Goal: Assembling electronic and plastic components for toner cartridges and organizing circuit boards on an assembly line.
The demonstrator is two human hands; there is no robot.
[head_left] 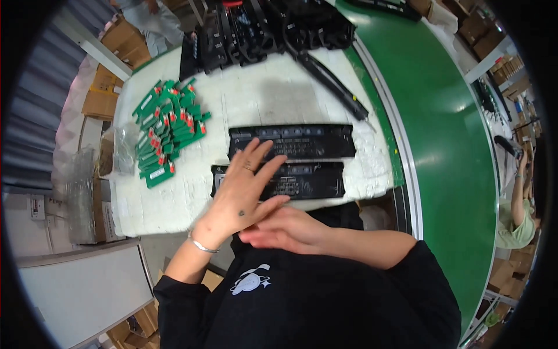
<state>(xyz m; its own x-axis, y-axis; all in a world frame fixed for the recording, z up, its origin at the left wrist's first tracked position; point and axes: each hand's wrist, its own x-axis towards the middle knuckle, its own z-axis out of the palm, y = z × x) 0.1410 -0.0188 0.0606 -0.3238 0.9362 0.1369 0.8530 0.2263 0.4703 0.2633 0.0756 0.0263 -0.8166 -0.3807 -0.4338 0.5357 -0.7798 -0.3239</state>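
Observation:
My left hand [240, 185], with a ring and a silver bangle, is open with its fingers spread above two long black plastic panels. The fingertips overlap the far panel [314, 142]; whether they touch it I cannot tell. Closer to me lies the near panel [317, 181], partly covered by the same hand. Both panels show rows of small round recesses and moulded markings. In front of my body, my right hand [288, 230] reaches leftward below the left thumb, its fingers stretched out and partly hidden behind the left hand. No object shows in either hand.
A pile of green circuit boards [168, 131] with red-and-white connectors lies left on the white padded table [200, 206]. Black plastic parts [250, 35] crowd the far edge, with a long black strip [334, 84] pointing toward me. A green conveyor [444, 174] runs along the right. Other people stand beyond.

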